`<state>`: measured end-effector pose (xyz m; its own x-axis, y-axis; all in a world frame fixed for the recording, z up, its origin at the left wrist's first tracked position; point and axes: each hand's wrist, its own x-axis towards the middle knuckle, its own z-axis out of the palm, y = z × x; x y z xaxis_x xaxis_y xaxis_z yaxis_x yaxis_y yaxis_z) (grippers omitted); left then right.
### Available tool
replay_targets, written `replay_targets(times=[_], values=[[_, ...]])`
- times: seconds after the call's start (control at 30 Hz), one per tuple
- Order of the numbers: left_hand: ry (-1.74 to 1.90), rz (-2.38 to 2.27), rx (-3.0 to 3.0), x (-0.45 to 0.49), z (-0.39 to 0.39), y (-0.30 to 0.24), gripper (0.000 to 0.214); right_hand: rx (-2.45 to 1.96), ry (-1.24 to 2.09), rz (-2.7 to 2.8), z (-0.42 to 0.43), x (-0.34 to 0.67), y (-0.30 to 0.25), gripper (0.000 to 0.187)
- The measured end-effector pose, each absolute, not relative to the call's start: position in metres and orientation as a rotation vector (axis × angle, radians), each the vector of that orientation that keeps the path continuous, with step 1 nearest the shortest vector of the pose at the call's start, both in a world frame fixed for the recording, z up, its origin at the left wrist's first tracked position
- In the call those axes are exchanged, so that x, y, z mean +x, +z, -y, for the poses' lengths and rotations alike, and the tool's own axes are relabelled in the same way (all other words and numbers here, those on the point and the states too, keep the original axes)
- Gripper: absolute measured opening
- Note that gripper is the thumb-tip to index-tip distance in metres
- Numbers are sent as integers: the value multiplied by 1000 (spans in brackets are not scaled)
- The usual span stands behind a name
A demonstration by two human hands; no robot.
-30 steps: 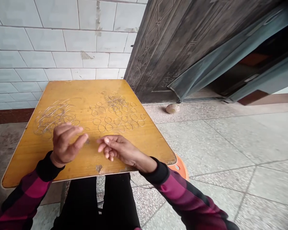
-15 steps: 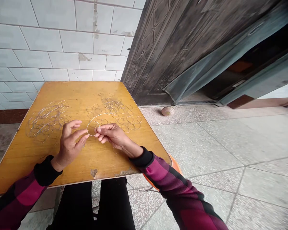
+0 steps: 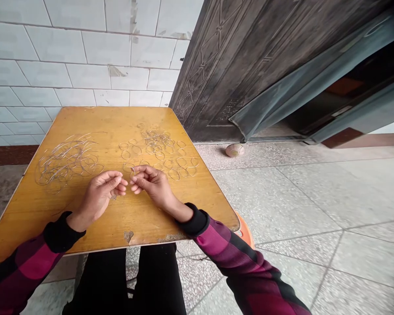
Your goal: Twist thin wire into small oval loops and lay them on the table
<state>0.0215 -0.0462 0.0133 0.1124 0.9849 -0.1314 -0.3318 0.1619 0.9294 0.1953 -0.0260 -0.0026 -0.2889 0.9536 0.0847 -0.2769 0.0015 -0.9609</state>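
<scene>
Thin, bright, curved metal wire [image 3: 133,171] held between facing fingertips, mostly hidden; short visible bend running roughly fore and aft, at the left end of the right grip, full long axis impossible to trace. Nearer: right hand [image 3: 157,188], thumb and forefinger closed on the wire. Just left, left hand [image 3: 98,192], fingertips pinched together; cannot tell whether gripping wire too. Farther out, slim metal wire loops [image 3: 156,140] ahead and right, tangled heap of loose metal wires [image 3: 67,159] ahead and left, all on yellow-brown rectangular worktop [image 3: 118,120].
</scene>
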Motion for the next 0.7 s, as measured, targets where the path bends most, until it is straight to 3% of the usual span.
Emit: replay_targets(times=[0.7], values=[[1167,-1021,1084,23,48,10,24,-957,1249,1486,33,193,-12,29]])
